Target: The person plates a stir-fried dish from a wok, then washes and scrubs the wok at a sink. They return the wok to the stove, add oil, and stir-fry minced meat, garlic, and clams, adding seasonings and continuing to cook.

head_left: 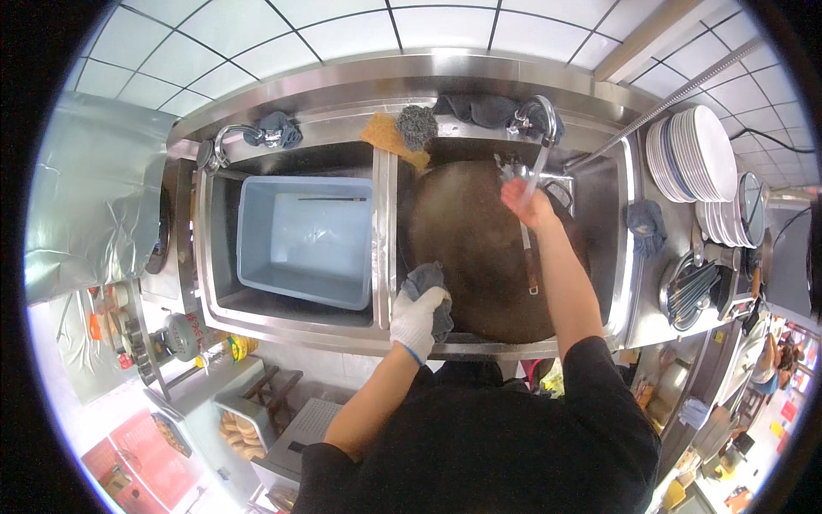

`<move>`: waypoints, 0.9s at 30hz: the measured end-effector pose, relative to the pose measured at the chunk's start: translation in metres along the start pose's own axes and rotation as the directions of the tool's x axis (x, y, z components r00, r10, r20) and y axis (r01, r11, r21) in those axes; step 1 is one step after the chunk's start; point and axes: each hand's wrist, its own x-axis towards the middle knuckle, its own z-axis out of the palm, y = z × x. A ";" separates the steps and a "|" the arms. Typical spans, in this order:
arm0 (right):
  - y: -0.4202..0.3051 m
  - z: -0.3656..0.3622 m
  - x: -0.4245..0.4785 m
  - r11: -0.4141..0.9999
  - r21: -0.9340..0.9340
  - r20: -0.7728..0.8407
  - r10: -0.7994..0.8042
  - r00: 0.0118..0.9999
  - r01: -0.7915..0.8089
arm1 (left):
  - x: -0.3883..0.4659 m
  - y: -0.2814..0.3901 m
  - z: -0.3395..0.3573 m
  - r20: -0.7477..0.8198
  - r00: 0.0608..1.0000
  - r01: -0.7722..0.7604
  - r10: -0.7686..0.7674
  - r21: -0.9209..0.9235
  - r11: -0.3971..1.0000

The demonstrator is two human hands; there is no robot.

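Observation:
My left hand [417,318], in a white knit glove with a blue cuff edge, grips a dark grey cloth [429,283] at the near left rim of a large brown wok [469,238]. The wok lies in the right sink basin. My right hand [528,202] is bare, its palm under water running from the right faucet [546,119]. A utensil with a wooden handle [532,273] lies in the wok below that hand. In the left basin sits a grey-blue plastic tub [305,295] with a thin dark stick [332,199] inside.
Between the basins' back corners lie a tan scouring pad [385,133] and a steel wool ball [417,127]. Stacked white plates [693,154], a grey cloth [646,225] and a bowl of dark utensils [690,292] stand at the right. A second faucet [234,136] is behind the tub.

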 end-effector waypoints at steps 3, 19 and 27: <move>0.020 -0.051 -0.023 0.197 -0.969 0.118 -0.151 0.981 0.147 | -0.001 0.003 0.002 0.011 1.000 0.004 -0.004 -0.013 1.000; -0.031 -0.019 -0.192 0.663 -0.704 0.013 -0.346 0.938 0.254 | -0.012 0.019 -0.001 0.011 1.000 0.019 -0.020 0.079 0.997; -0.054 -0.007 -0.140 0.102 -0.995 -0.056 -0.595 0.802 0.006 | 0.003 0.008 -0.033 0.301 0.950 0.077 -0.079 0.018 0.997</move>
